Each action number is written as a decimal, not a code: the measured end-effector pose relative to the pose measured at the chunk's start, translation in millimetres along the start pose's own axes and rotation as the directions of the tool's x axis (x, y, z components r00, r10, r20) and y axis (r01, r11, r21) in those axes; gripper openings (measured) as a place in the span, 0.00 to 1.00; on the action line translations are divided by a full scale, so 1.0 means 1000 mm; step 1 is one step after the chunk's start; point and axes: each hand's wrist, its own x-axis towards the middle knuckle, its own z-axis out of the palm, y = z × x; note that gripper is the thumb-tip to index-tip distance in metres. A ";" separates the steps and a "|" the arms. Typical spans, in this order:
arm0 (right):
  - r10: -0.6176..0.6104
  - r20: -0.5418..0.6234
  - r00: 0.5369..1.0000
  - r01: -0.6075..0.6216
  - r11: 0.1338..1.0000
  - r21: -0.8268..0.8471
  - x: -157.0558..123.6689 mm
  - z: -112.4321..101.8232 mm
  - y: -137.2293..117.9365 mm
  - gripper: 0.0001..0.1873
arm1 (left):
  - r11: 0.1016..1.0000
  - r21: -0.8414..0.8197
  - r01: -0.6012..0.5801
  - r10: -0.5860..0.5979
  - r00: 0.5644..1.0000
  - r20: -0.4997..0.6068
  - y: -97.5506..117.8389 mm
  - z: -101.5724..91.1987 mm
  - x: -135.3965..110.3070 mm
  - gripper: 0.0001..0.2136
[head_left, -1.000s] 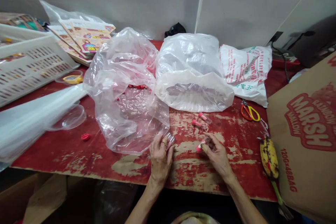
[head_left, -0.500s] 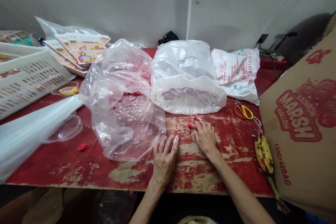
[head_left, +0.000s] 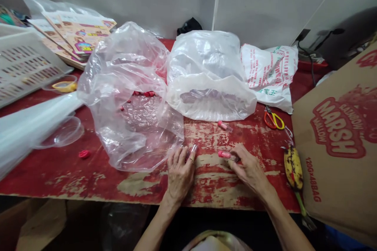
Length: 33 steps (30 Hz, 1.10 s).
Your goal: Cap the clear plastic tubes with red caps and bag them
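Note:
My left hand (head_left: 180,170) rests low over the worn red tabletop, closed around a small clear plastic tube (head_left: 193,150) whose end sticks out beside the thumb. Between the thumb and fingers of my right hand (head_left: 249,166) is a red-capped tube (head_left: 225,154), held flat just above or on the table, its cap pointing left. Another red-capped tube (head_left: 225,126) lies by itself farther back. Behind it sits a white plastic bag (head_left: 210,102), its mouth rolled open toward me. Left of that, a clear bag (head_left: 126,66) holds small red pieces (head_left: 149,93).
On the right stand a cardboard box (head_left: 338,157), a banana (head_left: 293,168) and red-and-yellow scissors (head_left: 273,120). A printed white bag (head_left: 271,72) lies at the back. A white basket (head_left: 26,62), printed cards (head_left: 79,39), a clear lid (head_left: 63,131) and a red cap (head_left: 84,154) are leftward.
My right hand has drawn one red-capped tube back toward me, leaving the other lying behind. My left hand keeps its hold on the clear tube. The camera view has shifted slightly.

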 end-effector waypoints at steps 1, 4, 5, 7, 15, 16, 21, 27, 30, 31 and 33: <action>-0.051 -0.005 0.999 0.050 0.998 -0.040 0.000 0.000 0.000 0.13 | 1.000 -0.001 -0.001 0.001 1.000 0.004 0.000 0.000 0.000 0.20; -0.123 0.008 0.992 0.122 0.974 -0.191 0.003 0.012 0.001 0.17 | 1.000 -0.004 -0.005 0.005 1.000 0.008 -0.001 0.001 0.000 0.20; -0.129 0.024 0.991 0.131 0.963 -0.235 0.004 0.017 0.001 0.18 | 1.000 -0.004 -0.007 0.007 1.000 0.006 -0.001 0.001 0.000 0.20; -0.140 0.046 0.989 0.147 0.952 -0.269 0.006 0.028 0.003 0.21 | 1.000 0.002 -0.015 0.015 1.000 -0.003 -0.001 0.001 -0.001 0.20; -0.154 -0.148 0.977 0.138 0.984 -0.114 -0.033 0.047 0.019 0.28 | 1.000 0.006 -0.002 0.002 1.000 0.014 -0.001 0.000 0.000 0.19; -0.156 -0.168 0.973 0.139 0.984 -0.108 -0.038 0.049 0.020 0.28 | 1.000 -0.003 0.005 -0.005 1.000 0.013 -0.001 0.000 0.000 0.19; -0.114 -0.240 0.964 0.104 0.993 -0.056 -0.037 0.054 0.016 0.27 | 1.000 -0.011 -0.006 0.006 1.000 0.003 -0.002 0.000 0.000 0.18; -0.102 -0.240 0.965 0.086 0.993 -0.075 -0.015 0.050 0.015 0.23 | 1.000 0.025 -0.011 0.012 0.999 -0.030 -0.003 0.003 -0.002 0.18; -0.102 -0.267 0.958 0.085 0.994 -0.075 -0.015 0.050 0.016 0.24 | 1.000 0.018 -0.014 0.015 0.999 -0.042 -0.003 0.003 -0.002 0.18; -0.095 -0.264 0.960 0.078 0.994 -0.074 -0.016 0.051 0.016 0.23 | 1.000 0.014 -0.016 0.016 0.999 -0.051 -0.003 0.003 -0.002 0.17; -0.075 -0.242 0.967 0.062 0.996 -0.059 -0.017 0.051 0.016 0.23 | 1.000 0.003 -0.013 0.013 0.998 -0.069 -0.003 0.002 -0.001 0.17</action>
